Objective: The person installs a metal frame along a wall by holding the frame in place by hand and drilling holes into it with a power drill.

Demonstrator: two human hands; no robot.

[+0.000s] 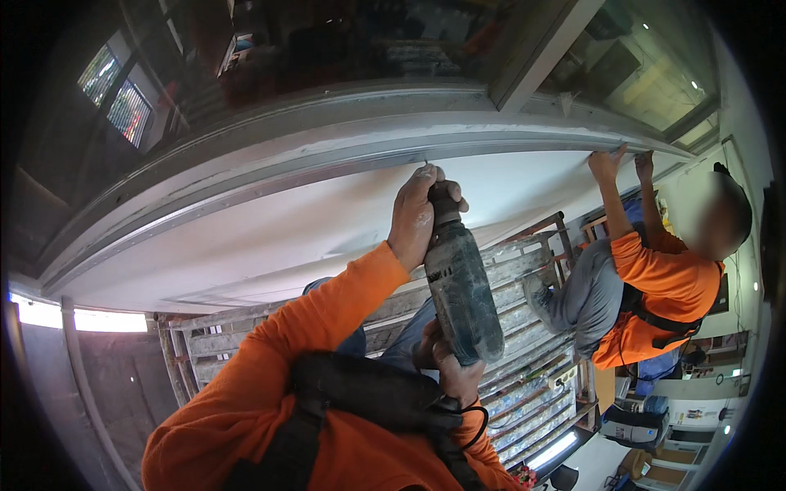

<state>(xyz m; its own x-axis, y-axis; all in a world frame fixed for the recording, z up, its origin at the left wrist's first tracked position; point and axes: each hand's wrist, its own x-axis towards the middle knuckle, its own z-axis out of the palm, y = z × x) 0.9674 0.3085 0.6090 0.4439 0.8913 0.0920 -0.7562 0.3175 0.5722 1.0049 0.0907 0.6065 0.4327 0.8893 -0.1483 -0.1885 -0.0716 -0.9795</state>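
I hold a dark, dusty power drill (463, 290) upright, its front end pointing at a grey metal channel (270, 172). My left hand (416, 214) is closed around the drill's narrow neck, with the fingertips just under the channel. The thin bit shows above them and seems to meet the channel's underside. Lower down, my right hand (455, 375) grips the rear of the drill; its fingers are partly hidden behind the body. A white panel (221, 237) extends below the channel, behind the drill.
To the right, a co-worker (667, 286) in an orange top crouches with both hands raised to the same channel. Below me is a slatted platform (524, 327) of worn boards. Glass panes (344, 49) in a metal frame (544, 53) stand above the channel. Equipment (634, 425) sits at the lower right.
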